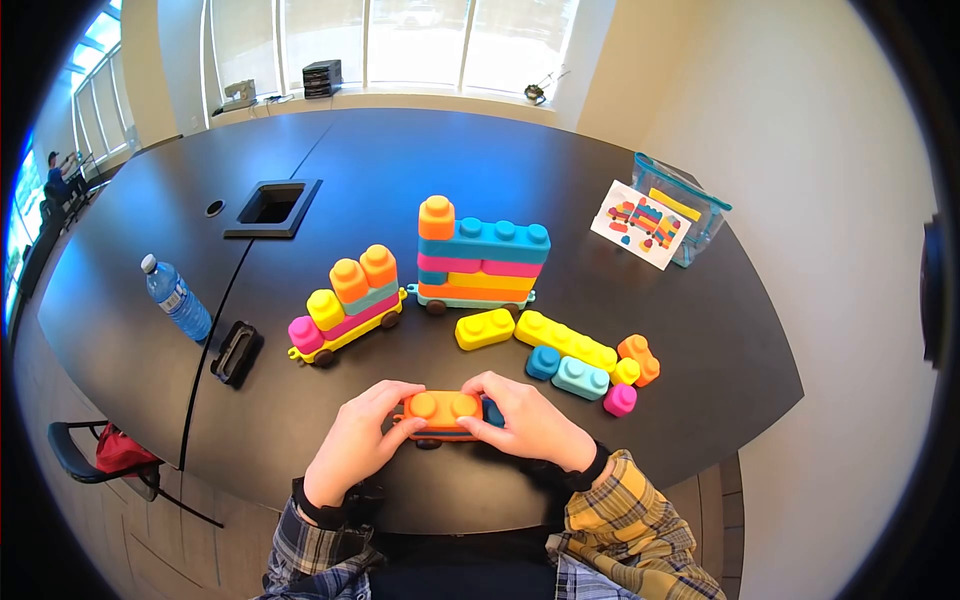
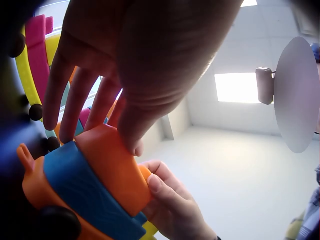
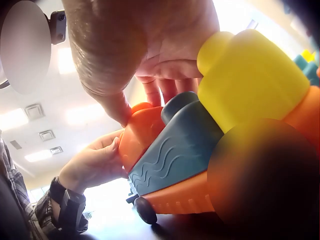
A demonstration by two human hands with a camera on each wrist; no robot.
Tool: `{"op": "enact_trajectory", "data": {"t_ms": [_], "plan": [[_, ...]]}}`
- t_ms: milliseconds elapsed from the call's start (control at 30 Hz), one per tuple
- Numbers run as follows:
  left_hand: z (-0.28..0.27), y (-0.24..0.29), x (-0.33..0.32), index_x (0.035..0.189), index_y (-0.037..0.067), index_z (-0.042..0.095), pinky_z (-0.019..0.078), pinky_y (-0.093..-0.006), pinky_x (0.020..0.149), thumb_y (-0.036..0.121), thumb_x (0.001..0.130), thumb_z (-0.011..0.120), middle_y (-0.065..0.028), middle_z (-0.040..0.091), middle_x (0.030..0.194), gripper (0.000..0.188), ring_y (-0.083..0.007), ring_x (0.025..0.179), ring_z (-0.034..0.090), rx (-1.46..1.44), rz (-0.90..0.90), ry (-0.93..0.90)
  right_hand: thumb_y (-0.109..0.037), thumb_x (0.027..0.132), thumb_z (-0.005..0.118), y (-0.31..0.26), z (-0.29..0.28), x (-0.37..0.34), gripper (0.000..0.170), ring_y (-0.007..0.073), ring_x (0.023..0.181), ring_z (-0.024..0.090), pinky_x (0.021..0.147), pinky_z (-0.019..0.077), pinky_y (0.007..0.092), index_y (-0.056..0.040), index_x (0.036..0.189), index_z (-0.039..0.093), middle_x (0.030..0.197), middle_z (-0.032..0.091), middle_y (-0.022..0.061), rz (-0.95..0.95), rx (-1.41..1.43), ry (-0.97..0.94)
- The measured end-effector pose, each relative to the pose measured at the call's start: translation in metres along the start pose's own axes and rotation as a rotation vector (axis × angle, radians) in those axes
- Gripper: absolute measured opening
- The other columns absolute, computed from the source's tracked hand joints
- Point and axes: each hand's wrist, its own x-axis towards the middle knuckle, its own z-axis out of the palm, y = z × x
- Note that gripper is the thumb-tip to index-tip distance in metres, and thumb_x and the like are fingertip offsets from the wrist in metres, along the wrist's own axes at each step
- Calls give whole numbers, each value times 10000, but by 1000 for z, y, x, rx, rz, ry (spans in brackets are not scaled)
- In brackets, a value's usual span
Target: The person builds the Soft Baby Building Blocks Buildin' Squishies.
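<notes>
My left hand (image 1: 362, 438) and right hand (image 1: 532, 425) pinch an orange two-stud block (image 1: 443, 405) from either side, thumbs at the near face. The block sits on a dark blue wavy-sided block (image 3: 175, 150), which rests on an orange wheeled base (image 3: 185, 194) with a hitch loop at its left end. Beside the blue block in the right wrist view stands a yellow block (image 3: 255, 80); the right hand hides it in the head view. Farther off, a yellow wheeled car (image 1: 350, 337) with stacked blocks stands hitched to a taller light-blue car (image 1: 475, 300).
Loose blocks lie to the right: a yellow two-stud block (image 1: 485, 328), a long yellow one (image 1: 565, 342), a light-blue one (image 1: 580, 377) and several smaller ones. A picture card (image 1: 640, 225) leans on a clear pouch (image 1: 705, 225). Left are a water bottle (image 1: 177, 298) and a black case (image 1: 237, 353).
</notes>
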Motion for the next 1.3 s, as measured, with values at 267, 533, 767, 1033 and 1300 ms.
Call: {"op": "enact_trajectory", "data": {"t_ms": [267,533,767,1033,1300], "plan": [[5,-2,-2,1312,23,650,596,-384,945,81,907,794,-146,708,1193,434,-298,1114,714,44,15,11,-228,964,764,5,-1,-6,392,368,1075,694,933,558,415,-34,1263,601,1185,696,175,-18,-116,-7],[9,8,4,1309,28,634,580,-425,925,222,884,839,-164,694,1221,510,-362,1108,691,136,100,29,-190,935,751,25,-92,-47,295,381,1104,692,962,551,435,-10,1158,685,1205,715,183,201,-524,478],[16,4,3,1303,10,625,609,-401,853,199,888,838,-178,699,1201,503,-354,1032,720,-7,-34,15,-162,886,775,94,-135,-118,282,359,1076,694,906,566,440,-48,1127,682,1143,721,120,648,-780,443],[14,2,5,1304,13,622,588,-414,906,193,896,827,-178,689,1222,490,-379,1068,698,42,18,48,-193,900,784,121,-140,-131,291,389,991,716,873,577,451,-29,1118,682,1024,742,177,765,-634,406],[12,4,10,1295,33,636,543,-428,989,219,907,814,-174,694,1208,466,-381,1137,673,109,47,58,-161,904,781,101,-149,-119,258,382,919,723,815,573,440,-14,1084,670,987,739,186,660,-708,785]]}}
